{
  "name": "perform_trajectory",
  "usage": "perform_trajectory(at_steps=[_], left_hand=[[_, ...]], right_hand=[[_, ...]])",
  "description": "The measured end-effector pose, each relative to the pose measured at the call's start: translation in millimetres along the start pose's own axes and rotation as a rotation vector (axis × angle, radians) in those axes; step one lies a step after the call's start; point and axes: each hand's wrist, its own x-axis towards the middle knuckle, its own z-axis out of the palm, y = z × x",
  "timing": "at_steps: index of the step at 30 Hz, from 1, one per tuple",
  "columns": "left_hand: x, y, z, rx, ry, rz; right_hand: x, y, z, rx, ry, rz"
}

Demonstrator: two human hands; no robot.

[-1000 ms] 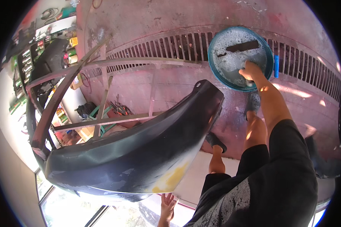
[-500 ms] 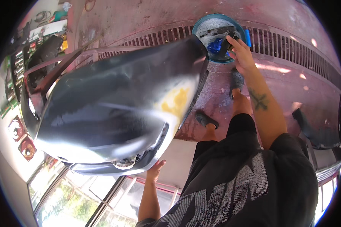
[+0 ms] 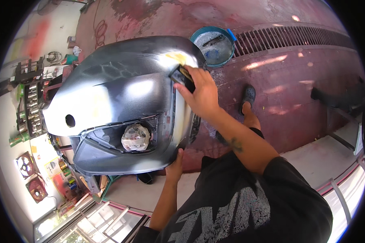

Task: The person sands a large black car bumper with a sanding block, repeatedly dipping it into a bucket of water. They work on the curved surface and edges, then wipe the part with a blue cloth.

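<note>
A large car bumper point(image 3: 121, 91) with a dark grey coat and whitish and yellow patches fills the left and middle of the view. My right hand point(image 3: 202, 91) presses a black rectangular sanding block point(image 3: 182, 78) against its right part, just below a yellow patch. Thumb and fingers are closed round the block. Down at the near edge, my left hand point(image 3: 175, 166) grips the bumper with the thumb up; its other fingers are mostly hidden. A crumpled, pale plastic-wrapped bundle point(image 3: 136, 137) sits in the bumper's opening.
Beyond the bumper stands a teal bucket point(image 3: 230, 52) of cloudy water, with a dark strip in it. A floor grate point(image 3: 288, 37) runs to its right. Shelves with cans point(image 3: 32, 105) line the left wall. A dark curved part point(image 3: 336, 99) rests at the right.
My right hand has come from over the bucket to the bumper with the block. The bumper appears at a different angle, and my left hand now meets its near edge more closely.
</note>
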Motion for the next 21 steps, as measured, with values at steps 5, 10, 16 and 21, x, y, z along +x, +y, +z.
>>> perform_trajectory(at_steps=[5, 10, 16, 21], left_hand=[[-13.6, -0.6, -3.3, -0.081, -0.027, -0.188], [-20.1, 30.2, 0.7, -0.067, -0.052, 0.001], [-23.1, 9.0, -0.2, -0.116, 0.006, -0.027], [-18.8, 14.7, -2.9, -0.062, -0.069, 0.01]], right_hand=[[-88.5, -21.4, -14.3, -0.067, -0.096, -0.035], [17.4, 9.4, -0.7, -0.105, 0.168, 0.014], [-73.2, -21.4, -6.7, 0.007, -0.045, 0.104], [22.1, 8.6, 2.5, -0.042, 0.116, 0.134]])
